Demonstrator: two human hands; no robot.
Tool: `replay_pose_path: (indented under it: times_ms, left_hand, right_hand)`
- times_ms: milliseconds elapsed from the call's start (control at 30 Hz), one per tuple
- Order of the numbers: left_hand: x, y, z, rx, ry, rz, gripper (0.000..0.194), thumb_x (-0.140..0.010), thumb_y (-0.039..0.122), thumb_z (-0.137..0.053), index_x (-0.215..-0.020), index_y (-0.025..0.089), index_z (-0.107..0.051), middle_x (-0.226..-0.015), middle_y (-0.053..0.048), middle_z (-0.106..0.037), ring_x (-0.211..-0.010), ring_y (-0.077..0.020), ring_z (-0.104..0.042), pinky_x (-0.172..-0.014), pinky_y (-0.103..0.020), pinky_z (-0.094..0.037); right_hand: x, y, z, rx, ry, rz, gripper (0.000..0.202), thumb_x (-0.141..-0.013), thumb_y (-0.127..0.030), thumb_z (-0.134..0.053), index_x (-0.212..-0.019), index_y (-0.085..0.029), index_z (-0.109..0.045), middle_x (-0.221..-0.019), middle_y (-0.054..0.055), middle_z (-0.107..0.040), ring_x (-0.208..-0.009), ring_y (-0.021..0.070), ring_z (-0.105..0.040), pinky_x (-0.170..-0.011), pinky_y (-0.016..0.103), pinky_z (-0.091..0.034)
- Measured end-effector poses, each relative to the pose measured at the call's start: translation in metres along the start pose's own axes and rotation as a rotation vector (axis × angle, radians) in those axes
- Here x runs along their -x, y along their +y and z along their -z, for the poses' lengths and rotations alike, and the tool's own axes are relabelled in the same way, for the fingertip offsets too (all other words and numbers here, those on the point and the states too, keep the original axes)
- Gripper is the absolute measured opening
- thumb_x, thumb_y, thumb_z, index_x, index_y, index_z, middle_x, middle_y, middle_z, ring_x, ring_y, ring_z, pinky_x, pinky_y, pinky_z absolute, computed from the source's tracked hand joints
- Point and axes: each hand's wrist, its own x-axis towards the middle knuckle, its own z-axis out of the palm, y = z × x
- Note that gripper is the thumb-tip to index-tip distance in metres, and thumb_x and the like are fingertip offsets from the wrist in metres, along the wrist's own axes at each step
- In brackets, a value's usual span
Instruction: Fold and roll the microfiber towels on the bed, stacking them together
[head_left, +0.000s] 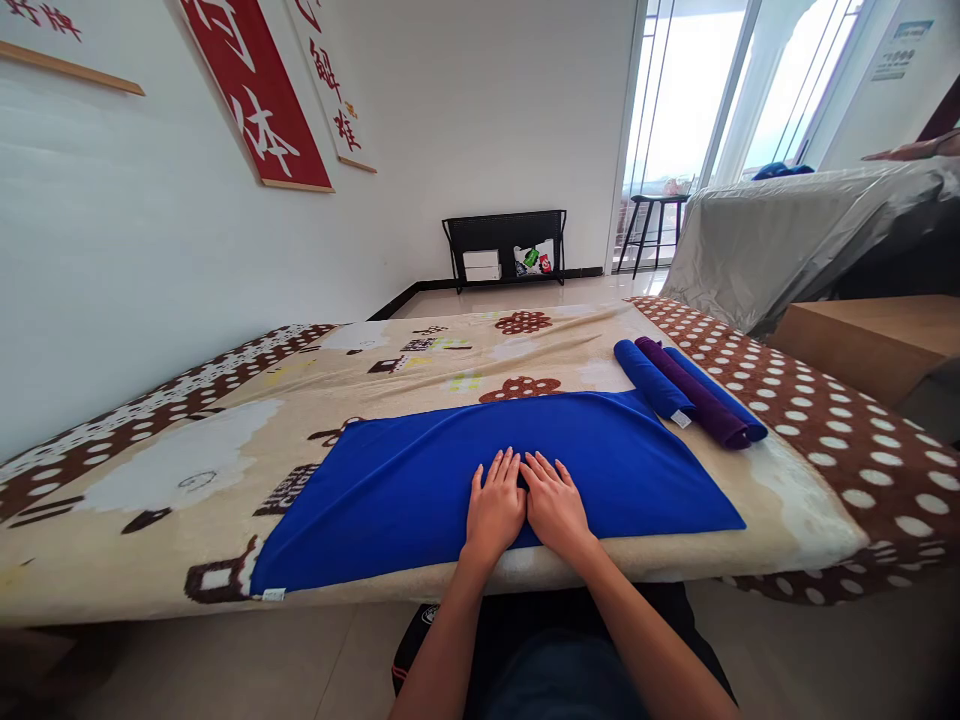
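A blue towel [405,490] lies spread out along the near edge of the covered bed, with some soft creases and a small white tag at its near left corner. Flat on its middle rests my left hand [496,508], fingers stretched forward. My right hand [556,503] lies flat right beside it, the two hands touching or nearly so at the index fingers. Neither hand grips anything. To the right, by the towel's far right corner, are three rolled towels: a blue roll [654,380], a purple roll [691,393] and another blue roll [720,395].
A cream patterned blanket [172,530] with brown polka-dot borders covers the bed. Beyond stand a black rack [504,235] and a stool [656,215]. On the right are a cardboard box [870,335] and a plastic-covered surface [750,230], with another person's hand [911,150] above it.
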Motion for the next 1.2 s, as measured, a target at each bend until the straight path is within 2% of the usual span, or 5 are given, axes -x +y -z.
replay_pose_path:
  times_ms: [400, 600, 733, 1067, 1200]
  left_hand:
    - [0.000, 0.000, -0.003, 0.001, 0.012, 0.009, 0.056, -0.093, 0.020, -0.036, -0.149, 0.021, -0.042, -0.158, -0.004, -0.036, -0.148, -0.0208, -0.029, -0.121, -0.048, -0.022]
    - [0.010, -0.015, 0.003, -0.006, 0.032, 0.047, 0.057, -0.092, 0.023, -0.039, -0.149, 0.027, -0.043, -0.159, -0.004, -0.035, -0.147, -0.0217, -0.031, -0.121, -0.050, -0.021]
    - [0.026, -0.046, 0.014, -0.043, 0.037, 0.137, 0.057, -0.092, 0.026, -0.039, -0.149, 0.028, -0.042, -0.158, -0.003, -0.035, -0.148, -0.0222, -0.030, -0.121, -0.050, -0.020]
    - [0.087, -0.171, 0.035, -0.074, 0.147, 0.515, 0.055, -0.098, 0.038, -0.031, -0.150, 0.025, -0.040, -0.160, -0.007, -0.033, -0.149, -0.0238, -0.025, -0.120, -0.055, -0.015]
    - [0.101, -0.190, 0.036, -0.087, 0.218, 0.603, 0.056, -0.098, 0.040, -0.027, -0.150, 0.021, -0.040, -0.161, -0.008, -0.031, -0.150, -0.0244, -0.024, -0.121, -0.056, -0.011]
  right_hand:
    - [0.009, 0.007, 0.000, 0.039, 0.049, -0.076, 0.053, -0.093, -0.024, -0.037, -0.145, -0.020, -0.047, -0.156, 0.008, -0.038, -0.148, 0.0219, -0.029, -0.121, 0.048, -0.017]
    - [0.018, 0.034, 0.012, 0.102, 0.076, -0.150, 0.053, -0.092, -0.026, -0.039, -0.144, -0.024, -0.049, -0.156, 0.007, -0.038, -0.147, 0.0227, -0.031, -0.120, 0.049, -0.018]
    - [0.033, 0.071, 0.022, 0.183, 0.106, -0.223, 0.053, -0.093, -0.028, -0.037, -0.145, -0.023, -0.048, -0.155, 0.007, -0.038, -0.147, 0.0222, -0.031, -0.120, 0.049, -0.019]
    - [0.087, 0.158, 0.040, 0.397, 0.228, -0.387, 0.054, -0.095, -0.031, -0.030, -0.145, -0.022, -0.047, -0.155, 0.007, -0.040, -0.144, 0.0211, -0.035, -0.119, 0.048, -0.022]
    - [0.103, 0.176, 0.044, 0.436, 0.243, -0.428, 0.054, -0.094, -0.032, -0.031, -0.144, -0.019, -0.048, -0.153, 0.010, -0.042, -0.144, 0.0239, -0.036, -0.118, 0.051, -0.022]
